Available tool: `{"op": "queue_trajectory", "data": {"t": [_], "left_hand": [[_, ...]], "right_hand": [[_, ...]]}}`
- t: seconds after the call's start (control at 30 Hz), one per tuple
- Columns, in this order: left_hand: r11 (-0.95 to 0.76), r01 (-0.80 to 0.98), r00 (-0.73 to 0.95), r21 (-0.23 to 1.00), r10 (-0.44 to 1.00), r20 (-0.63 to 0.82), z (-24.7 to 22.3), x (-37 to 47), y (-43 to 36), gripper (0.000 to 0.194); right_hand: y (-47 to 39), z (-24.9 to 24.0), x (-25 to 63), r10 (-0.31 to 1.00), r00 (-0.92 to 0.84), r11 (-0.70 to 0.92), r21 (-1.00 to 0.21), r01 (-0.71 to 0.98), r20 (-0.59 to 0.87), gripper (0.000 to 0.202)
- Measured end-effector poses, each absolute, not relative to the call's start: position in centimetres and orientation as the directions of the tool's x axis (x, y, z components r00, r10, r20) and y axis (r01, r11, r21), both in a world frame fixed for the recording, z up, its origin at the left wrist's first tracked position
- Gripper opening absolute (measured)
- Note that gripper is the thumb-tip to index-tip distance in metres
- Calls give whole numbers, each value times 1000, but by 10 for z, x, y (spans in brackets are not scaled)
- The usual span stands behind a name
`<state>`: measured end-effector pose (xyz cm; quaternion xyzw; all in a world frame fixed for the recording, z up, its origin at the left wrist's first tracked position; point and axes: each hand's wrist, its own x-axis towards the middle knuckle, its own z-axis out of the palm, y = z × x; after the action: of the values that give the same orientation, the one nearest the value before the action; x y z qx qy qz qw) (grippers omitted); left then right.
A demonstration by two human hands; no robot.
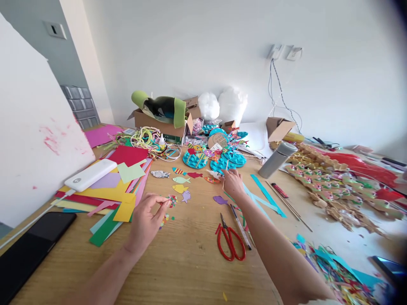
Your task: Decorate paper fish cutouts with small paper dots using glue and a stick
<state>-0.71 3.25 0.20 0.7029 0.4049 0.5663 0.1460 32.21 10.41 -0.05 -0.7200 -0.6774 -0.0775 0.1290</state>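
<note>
My left hand (146,218) is closed in a pinch on a small paper piece covered in coloured dots (172,201). Several loose round paper dots (165,219) lie just under those fingers. Farther out, my right hand (232,182) has its fingers closed beside a small white object (216,174) and an orange patterned paper fish (211,180); what it grips is mostly hidden. Between the hands lie several paper fish, among them a yellow one (180,189), a red one (195,175) and a purple one (220,200). Red-handled scissors (231,245) and a pen (241,227) rest nearer me.
Coloured paper sheets (127,195), a white power bank (90,174) and a phone (34,254) are left. Blue egg-carton pieces (194,160) and a cardboard box (159,123) stand behind. A grey bottle (277,160), wooden sticks (291,205) and paper scraps (340,271) are right.
</note>
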Motion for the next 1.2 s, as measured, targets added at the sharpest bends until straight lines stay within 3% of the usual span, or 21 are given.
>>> {"op": "queue_trajectory", "data": {"t": [0.13, 0.37, 0.6, 0.83, 0.97, 1.03, 1.13, 1.2], "left_hand": [[-615, 410, 15, 673, 743, 669, 2, -8, 32, 8], [-618, 412, 3, 670, 736, 677, 3, -9, 32, 7], [-624, 409, -2, 666, 729, 685, 5, -10, 31, 7], [-600, 407, -11, 689, 751, 660, 5, -10, 30, 9], [-595, 398, -16, 698, 757, 654, 6, -10, 30, 10], [-597, 395, -12, 698, 756, 654, 6, -10, 29, 11], [-600, 395, -6, 696, 755, 655, 7, -9, 28, 11], [-600, 397, -5, 695, 756, 655, 7, -9, 28, 11]], "right_hand": [[94, 4, 300, 931, -67, 108, -96, 990, 358, 37], [87, -8, 265, 881, -408, 431, -50, 901, 239, 28], [94, -14, 260, 875, -451, 463, -28, 886, 173, 30], [90, -4, 258, 887, -414, 441, -107, 891, 203, 32], [76, 10, 259, 907, -265, 355, -254, 900, 327, 30], [67, 17, 261, 907, -173, 330, -392, 859, 384, 35], [53, 23, 262, 931, -53, 312, -709, 632, 362, 29], [44, 25, 263, 955, 20, 258, -860, 441, 296, 23]]}}
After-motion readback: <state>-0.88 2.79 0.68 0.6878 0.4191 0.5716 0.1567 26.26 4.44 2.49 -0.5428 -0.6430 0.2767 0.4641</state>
